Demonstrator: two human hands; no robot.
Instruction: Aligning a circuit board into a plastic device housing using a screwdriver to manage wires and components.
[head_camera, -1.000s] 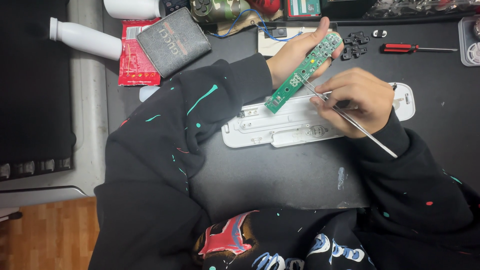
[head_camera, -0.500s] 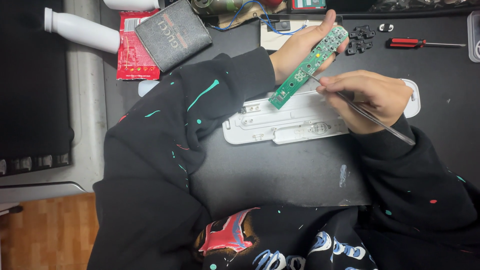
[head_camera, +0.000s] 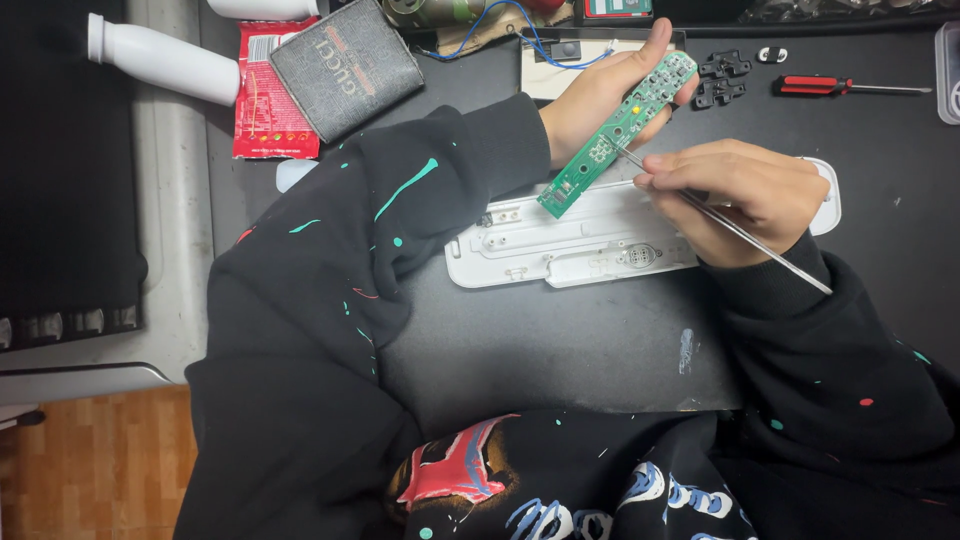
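My left hand (head_camera: 590, 100) holds a long green circuit board (head_camera: 618, 132) tilted above the desk. In my right hand (head_camera: 740, 195) is a thin metal tool (head_camera: 745, 235), gripped like a pen, its tip touching the middle of the board. Below both hands lies an open white plastic casing (head_camera: 570, 245) on the dark desk mat.
A red-handled screwdriver (head_camera: 850, 88) and small black plastic parts (head_camera: 722, 78) lie at the far right. A dark wallet (head_camera: 347, 65), a red packet (head_camera: 262, 95) and a white bottle (head_camera: 160, 60) sit at the upper left. Blue wires (head_camera: 520, 35) run along the back.
The board and both hands stay in nearly the same place; the tool tip has shifted slightly along the board.
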